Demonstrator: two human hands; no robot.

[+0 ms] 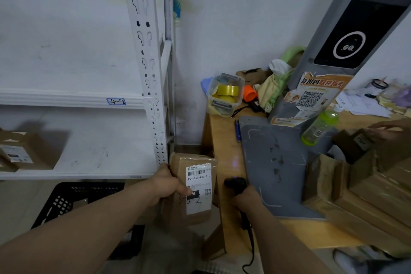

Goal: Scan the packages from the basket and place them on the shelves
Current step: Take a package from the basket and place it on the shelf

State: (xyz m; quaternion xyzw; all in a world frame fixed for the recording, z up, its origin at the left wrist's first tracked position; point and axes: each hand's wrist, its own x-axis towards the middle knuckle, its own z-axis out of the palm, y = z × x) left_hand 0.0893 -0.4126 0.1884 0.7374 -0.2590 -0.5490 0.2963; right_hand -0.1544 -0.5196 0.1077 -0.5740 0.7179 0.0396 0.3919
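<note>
Left hand [165, 182] is clamped around a small brown cardboard package with a white shipping label [198, 184]. The thumb is on the label and the package is held upright in the gap between the white metal shelving rack [153, 73] and the light wooden table [224, 140]. The label faces the camera, with some marker scribble across the bottom. Right hand [246, 199] is wrapped tight around a black corded handheld scanner [235, 182], just right of the package, over the table edge. The black slotted plastic basket [64, 200] sits on the floor under the lower shelf, left of the package. Another brown cardboard box [24, 151] is on that lower shelf, far left. A grey kiosk stand [273, 162] and a green plastic bottle [320, 127] are on the table.
</note>
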